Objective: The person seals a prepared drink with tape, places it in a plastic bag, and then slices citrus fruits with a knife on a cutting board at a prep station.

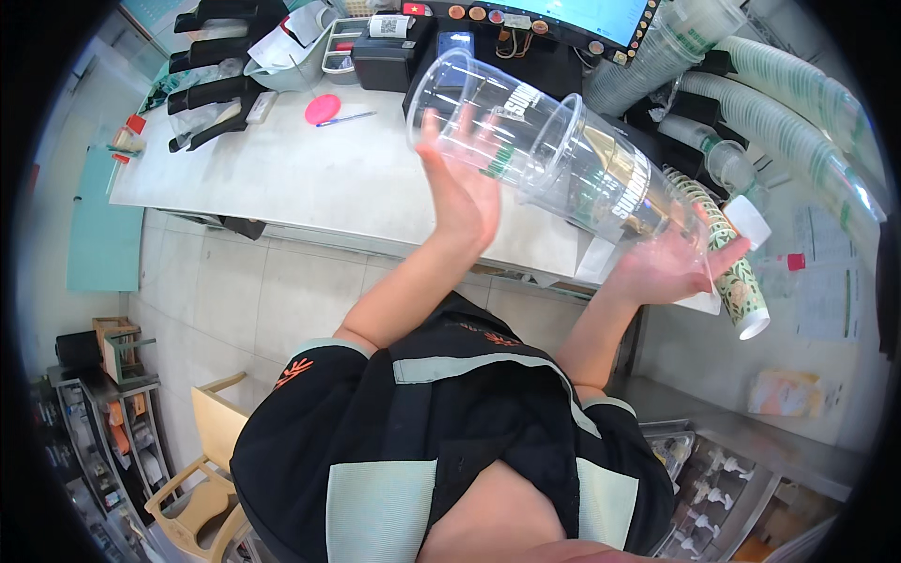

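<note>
Two clear plastic cups are held in a tilted line above the counter, with the base end of the upper-left cup (517, 116) inside the rim of the lower-right cup (630, 186). Both bear white printing, and a gold-coloured patch shows through the lower one. My left hand (461, 186) supports the upper cup near its wide mouth; its fingers appear through the plastic. Around the narrow end of the lower cup is my right hand (665, 267), thumb pointing outward. How far the cups are nested is hard to tell.
A white counter (281, 169) runs ahead, with a pen (346, 119), a pink disc (322, 109) and a label printer (391, 53). Long stacks of clear cups (753, 109) and a patterned paper-cup stack (735, 281) jut out at right. A wooden chair (204, 485) stands lower left.
</note>
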`<action>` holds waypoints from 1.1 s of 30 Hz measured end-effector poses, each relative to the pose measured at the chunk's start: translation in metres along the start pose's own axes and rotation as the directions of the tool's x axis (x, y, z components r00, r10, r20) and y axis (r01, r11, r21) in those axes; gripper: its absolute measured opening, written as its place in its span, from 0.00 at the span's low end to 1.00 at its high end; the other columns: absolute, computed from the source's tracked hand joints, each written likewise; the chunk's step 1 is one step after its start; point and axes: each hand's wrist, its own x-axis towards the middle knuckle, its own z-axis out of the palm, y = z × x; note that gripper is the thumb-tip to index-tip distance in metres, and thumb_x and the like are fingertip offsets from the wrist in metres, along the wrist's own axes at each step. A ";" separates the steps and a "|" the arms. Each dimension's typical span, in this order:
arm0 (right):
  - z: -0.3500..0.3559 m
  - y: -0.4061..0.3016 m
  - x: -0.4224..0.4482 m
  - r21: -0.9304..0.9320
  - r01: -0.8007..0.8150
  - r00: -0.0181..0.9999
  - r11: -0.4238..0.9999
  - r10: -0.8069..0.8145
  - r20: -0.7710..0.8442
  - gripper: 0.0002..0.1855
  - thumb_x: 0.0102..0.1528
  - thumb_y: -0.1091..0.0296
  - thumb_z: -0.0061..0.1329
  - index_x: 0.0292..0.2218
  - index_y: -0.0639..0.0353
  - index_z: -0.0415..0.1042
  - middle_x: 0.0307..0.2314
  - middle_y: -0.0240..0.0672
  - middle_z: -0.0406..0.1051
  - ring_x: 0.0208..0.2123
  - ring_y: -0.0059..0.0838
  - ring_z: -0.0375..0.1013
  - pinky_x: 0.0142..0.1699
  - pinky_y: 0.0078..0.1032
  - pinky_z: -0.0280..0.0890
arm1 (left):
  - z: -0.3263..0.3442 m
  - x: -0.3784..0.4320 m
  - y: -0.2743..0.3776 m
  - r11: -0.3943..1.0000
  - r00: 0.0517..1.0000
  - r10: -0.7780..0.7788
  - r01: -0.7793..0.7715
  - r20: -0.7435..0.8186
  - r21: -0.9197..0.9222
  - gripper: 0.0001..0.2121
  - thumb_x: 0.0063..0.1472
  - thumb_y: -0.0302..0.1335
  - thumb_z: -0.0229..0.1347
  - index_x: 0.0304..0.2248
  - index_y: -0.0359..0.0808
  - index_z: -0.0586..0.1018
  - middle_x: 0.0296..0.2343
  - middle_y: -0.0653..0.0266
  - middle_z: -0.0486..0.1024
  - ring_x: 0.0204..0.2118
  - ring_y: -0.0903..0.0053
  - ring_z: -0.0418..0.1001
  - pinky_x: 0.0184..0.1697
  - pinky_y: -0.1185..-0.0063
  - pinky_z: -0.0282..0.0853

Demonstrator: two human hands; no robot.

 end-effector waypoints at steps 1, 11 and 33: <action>-0.006 0.008 -0.005 0.029 -0.063 0.998 0.998 0.063 0.017 0.46 0.47 0.37 0.37 0.54 0.64 0.38 0.38 0.50 0.61 0.33 0.36 0.67 0.38 0.33 0.64 | -0.001 -0.003 -0.006 0.996 0.987 -0.088 0.088 0.138 0.002 0.48 0.41 0.64 0.42 0.53 0.37 0.44 0.52 0.54 0.45 0.54 0.60 0.46 0.54 0.67 0.45; -0.028 0.029 -0.019 -0.148 -0.072 0.959 0.986 0.109 0.261 0.46 0.44 0.46 0.48 0.52 0.69 0.44 0.49 0.39 0.51 0.40 0.30 0.63 0.46 0.31 0.58 | -0.011 0.025 -0.001 0.973 0.989 0.055 -0.084 0.136 0.215 0.39 0.48 0.62 0.36 0.42 0.30 0.58 0.44 0.49 0.59 0.43 0.59 0.63 0.44 0.67 0.61; 0.047 -0.038 0.027 0.221 0.516 -0.232 0.828 -0.114 0.966 0.28 0.41 0.48 0.44 0.36 0.65 0.65 0.43 0.41 0.62 0.43 0.39 0.59 0.47 0.26 0.49 | -0.019 -0.004 0.013 0.883 0.976 0.190 -0.216 0.103 0.416 0.29 0.53 0.53 0.39 0.40 0.32 0.62 0.37 0.55 0.67 0.38 0.71 0.68 0.38 0.75 0.65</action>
